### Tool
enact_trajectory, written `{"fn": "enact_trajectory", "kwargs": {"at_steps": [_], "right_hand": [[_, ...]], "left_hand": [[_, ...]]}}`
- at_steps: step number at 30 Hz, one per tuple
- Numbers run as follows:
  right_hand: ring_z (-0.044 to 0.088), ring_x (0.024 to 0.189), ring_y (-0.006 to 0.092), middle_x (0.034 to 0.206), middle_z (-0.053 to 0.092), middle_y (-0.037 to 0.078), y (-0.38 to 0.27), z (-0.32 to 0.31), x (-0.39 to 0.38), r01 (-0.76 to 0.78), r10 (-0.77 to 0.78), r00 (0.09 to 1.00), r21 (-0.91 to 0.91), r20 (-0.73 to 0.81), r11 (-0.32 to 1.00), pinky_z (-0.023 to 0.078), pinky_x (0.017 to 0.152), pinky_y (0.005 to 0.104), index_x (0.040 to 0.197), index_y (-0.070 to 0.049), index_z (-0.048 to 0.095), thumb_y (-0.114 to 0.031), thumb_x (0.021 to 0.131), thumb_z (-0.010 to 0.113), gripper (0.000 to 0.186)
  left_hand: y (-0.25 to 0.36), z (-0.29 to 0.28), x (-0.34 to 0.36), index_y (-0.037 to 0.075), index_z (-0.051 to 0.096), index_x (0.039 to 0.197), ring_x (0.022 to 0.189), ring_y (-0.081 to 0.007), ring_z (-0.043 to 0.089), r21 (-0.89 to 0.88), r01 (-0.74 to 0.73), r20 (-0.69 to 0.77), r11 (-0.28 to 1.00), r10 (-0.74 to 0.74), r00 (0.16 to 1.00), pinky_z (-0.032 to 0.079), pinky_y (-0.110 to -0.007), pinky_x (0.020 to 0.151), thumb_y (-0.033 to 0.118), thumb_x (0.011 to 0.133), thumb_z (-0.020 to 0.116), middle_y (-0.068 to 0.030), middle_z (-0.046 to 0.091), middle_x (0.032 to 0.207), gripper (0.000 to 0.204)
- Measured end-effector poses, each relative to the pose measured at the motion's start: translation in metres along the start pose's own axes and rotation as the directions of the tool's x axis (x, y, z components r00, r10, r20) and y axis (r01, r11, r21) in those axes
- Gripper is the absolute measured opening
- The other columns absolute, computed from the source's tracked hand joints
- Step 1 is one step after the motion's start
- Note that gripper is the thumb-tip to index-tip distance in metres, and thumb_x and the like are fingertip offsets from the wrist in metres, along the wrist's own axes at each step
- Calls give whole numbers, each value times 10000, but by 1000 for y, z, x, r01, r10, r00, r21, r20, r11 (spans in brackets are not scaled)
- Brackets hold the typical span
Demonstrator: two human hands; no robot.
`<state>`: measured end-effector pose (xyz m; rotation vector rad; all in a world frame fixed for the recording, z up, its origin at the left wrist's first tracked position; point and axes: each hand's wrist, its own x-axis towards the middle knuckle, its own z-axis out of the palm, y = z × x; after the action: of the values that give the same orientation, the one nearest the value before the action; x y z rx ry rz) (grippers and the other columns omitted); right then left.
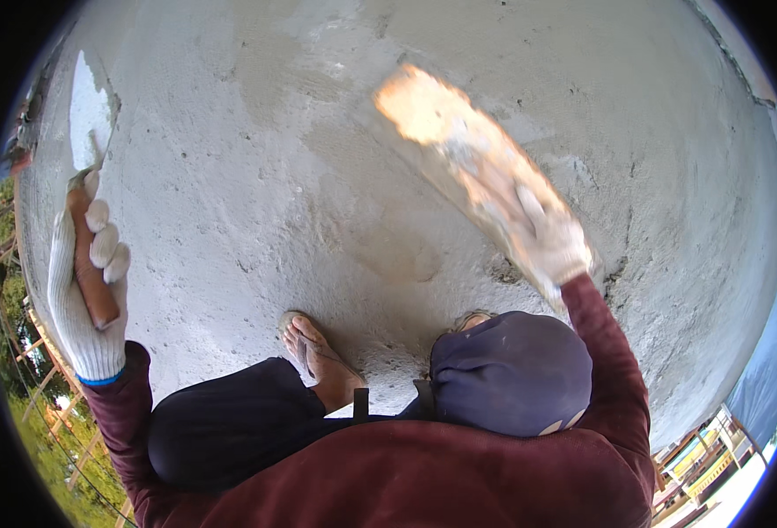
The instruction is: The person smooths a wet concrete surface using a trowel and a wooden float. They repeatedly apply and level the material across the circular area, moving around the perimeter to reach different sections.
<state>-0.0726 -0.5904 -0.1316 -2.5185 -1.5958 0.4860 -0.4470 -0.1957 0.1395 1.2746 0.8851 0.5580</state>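
Note:
My left hand (89, 290), in a white knit glove with a blue cuff edge, is closed around the wooden handle of a trowel (92, 110). Its pale, pointed blade is held upward at the far left, with a grey smear along one edge. My right hand (551, 238), also gloved, grips a long wooden float (428, 106) smeared with grey mortar. The float slants from upper middle down to the right against the wet grey cement surface (300, 202); motion blurs it slightly. The grip under my right palm is hidden.
My feet, in flip-flops (307, 348), are on the cement, knees bent beside them. Rough, pitted patches (617, 273) mark the cement right of the float. Greenery (45, 466) and wooden poles lie past the left edge, a blue sheet (762, 387) and stacked timber (710, 462) past the right.

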Motion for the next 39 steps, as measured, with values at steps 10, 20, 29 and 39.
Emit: {"fn": "enact_trajectory", "kwargs": {"at_steps": [10,20,29,39], "right_hand": [[697,1053,408,1158,709,226,-27,-39,61,-151,137,983,122,118,981,553,919,496,1554,-237,437,-397,1002,557,587],[730,780,339,824,705,192,-51,-53,99,-125,100,971,104,218,987,560,694,483,1537,-274,469,-620,1056,375,599],[722,969,394,1088,711,219,-21,-52,33,-274,232,956,261,180,926,560,834,503,1538,-338,458,-442,1064,459,485],[652,1118,438,1197,672,208,-35,67,-368,-901,896,431,113,107,420,540,956,508,1481,-260,508,-353,945,674,568]], "left_hand": [[-12,66,36,-20,339,1578,799,-90,490,-82,47,83,996,-40,996,454,-212,649,253,1123,464,-78,572,1172,545],[-46,70,54,-4,425,1526,774,-79,525,-32,162,7,986,-162,987,451,-218,639,273,1092,546,-47,600,1054,529],[-73,98,63,40,443,1530,752,-78,491,158,133,61,979,-144,988,433,-237,648,370,1068,575,2,591,1044,584],[-126,82,66,62,377,1594,797,-55,464,199,259,138,945,-289,947,380,-232,654,385,1059,584,44,518,1051,658]]}}
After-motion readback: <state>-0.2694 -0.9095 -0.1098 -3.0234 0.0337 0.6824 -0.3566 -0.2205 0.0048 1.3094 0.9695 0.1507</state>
